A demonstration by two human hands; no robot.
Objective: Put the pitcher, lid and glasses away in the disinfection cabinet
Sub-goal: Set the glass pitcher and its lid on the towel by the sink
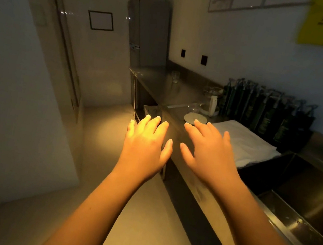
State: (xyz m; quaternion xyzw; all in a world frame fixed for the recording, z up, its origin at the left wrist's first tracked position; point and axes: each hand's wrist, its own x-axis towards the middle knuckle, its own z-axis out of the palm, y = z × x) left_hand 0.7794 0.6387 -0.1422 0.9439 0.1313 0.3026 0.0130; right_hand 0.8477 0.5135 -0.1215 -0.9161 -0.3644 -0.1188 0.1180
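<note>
Both hands are released, fingers spread, grasping nothing. The flat round grey lid [192, 117] lies on the steel counter [162, 86] just past the fingertips of the right hand [209, 151]. The upright clear glass pitcher with a white handle [211, 100] and a small clear glass [194, 107] stand just beyond it, and a second clear glass [175, 76] well beyond. The right hand is nearer to them all; the left hand [146, 141] hovers off the counter's edge.

2 bare forearms [113, 200]; left hand [145, 141] and right hand [208, 153] have short-nailed fingers [153, 122].
</note>
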